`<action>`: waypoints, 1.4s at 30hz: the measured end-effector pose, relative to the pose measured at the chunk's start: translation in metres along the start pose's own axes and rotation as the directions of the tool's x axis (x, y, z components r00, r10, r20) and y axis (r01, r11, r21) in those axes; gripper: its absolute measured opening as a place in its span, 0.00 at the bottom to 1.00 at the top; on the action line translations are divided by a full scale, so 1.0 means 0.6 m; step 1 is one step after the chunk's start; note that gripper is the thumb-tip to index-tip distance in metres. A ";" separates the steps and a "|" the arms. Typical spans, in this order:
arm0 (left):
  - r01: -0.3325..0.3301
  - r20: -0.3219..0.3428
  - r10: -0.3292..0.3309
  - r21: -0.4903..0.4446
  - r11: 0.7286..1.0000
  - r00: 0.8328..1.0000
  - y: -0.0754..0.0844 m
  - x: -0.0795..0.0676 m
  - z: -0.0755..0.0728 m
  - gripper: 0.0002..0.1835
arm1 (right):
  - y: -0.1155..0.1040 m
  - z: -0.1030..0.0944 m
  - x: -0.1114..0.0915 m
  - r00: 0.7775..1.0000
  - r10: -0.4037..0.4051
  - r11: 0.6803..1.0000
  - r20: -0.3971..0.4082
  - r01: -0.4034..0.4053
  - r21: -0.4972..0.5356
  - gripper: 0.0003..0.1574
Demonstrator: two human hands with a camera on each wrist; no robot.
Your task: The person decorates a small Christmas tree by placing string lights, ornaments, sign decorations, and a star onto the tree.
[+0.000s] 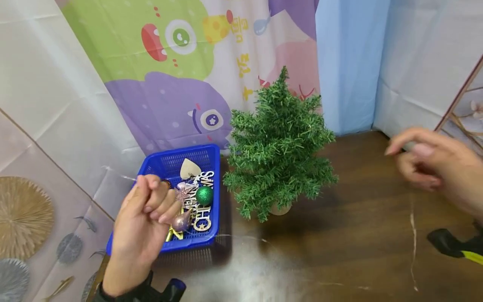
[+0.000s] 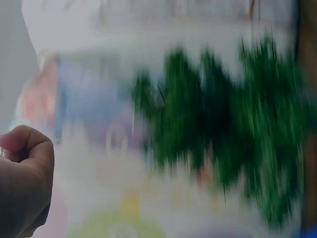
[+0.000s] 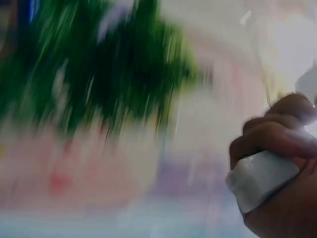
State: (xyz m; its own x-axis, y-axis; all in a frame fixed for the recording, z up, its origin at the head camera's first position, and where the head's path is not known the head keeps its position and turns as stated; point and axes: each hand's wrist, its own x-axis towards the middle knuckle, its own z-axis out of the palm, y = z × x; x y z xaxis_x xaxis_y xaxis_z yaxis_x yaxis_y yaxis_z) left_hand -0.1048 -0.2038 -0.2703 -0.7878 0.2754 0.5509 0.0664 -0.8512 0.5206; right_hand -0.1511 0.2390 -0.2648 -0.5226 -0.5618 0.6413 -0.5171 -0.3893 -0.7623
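Note:
My left hand point(image 1: 143, 218), fingers curled, pinches a thin clear strand point(image 1: 128, 178) that sticks out past the thumb, in front of the blue basket. Over at the right, my right hand point(image 1: 437, 161) grips a small white block point(image 3: 267, 181), seen best in the right wrist view. From under that hand a thin pale string point(image 1: 414, 239) hangs down toward the tabletop. Between the hands stands a small green artificial Christmas tree point(image 1: 281, 151) on a round pale base point(image 1: 280, 209), with neither hand touching it. Motion blurs the tree in both wrist views.
The blue plastic basket point(image 1: 215, 184) left of the tree holds a green glitter ball point(image 1: 204, 195), a wooden heart point(image 1: 190, 168), lettered signs and other ornaments. A cartoon curtain point(image 1: 181, 100) hangs behind the brown wooden table point(image 1: 358, 247).

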 end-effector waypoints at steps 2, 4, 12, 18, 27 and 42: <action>0.043 0.067 -0.049 0.090 0.995 0.997 -0.032 0.022 0.038 0.26 | 0.003 0.067 0.031 0.982 0.188 0.937 0.026 -0.171 -0.303 0.20; 0.079 0.105 -0.095 0.150 0.985 0.990 -0.063 0.038 0.066 0.25 | 0.026 0.130 0.064 0.933 0.341 0.868 0.116 -0.264 -0.421 0.24; 0.049 0.105 -0.064 0.133 0.990 0.992 -0.095 0.052 0.080 0.23 | 0.133 0.224 0.059 0.846 0.452 0.837 0.281 -0.293 -0.463 0.13; 0.038 0.097 -0.042 0.042 0.998 0.994 -0.094 0.048 0.072 0.23 | 0.157 0.237 0.057 0.862 0.467 0.875 0.198 -0.417 -0.246 0.40; 0.072 0.138 -0.092 0.147 0.987 0.986 -0.083 0.032 0.051 0.25 | 0.171 0.242 0.034 0.853 0.337 0.940 0.399 -0.278 -0.199 0.05; 0.308 -0.272 -0.171 0.611 0.730 0.947 -0.050 -0.051 -0.051 0.17 | 0.091 0.048 -0.019 0.936 0.351 0.875 0.035 -0.314 -0.370 0.23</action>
State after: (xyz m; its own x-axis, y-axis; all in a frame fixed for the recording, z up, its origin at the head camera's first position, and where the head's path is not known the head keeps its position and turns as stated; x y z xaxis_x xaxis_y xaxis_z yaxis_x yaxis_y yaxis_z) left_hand -0.1014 -0.2008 -0.3229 -0.9240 0.2851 0.2550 0.1803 -0.2634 0.9477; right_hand -0.1539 0.2027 -0.3163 -0.6465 -0.6879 0.3298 -0.5388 0.1057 -0.8358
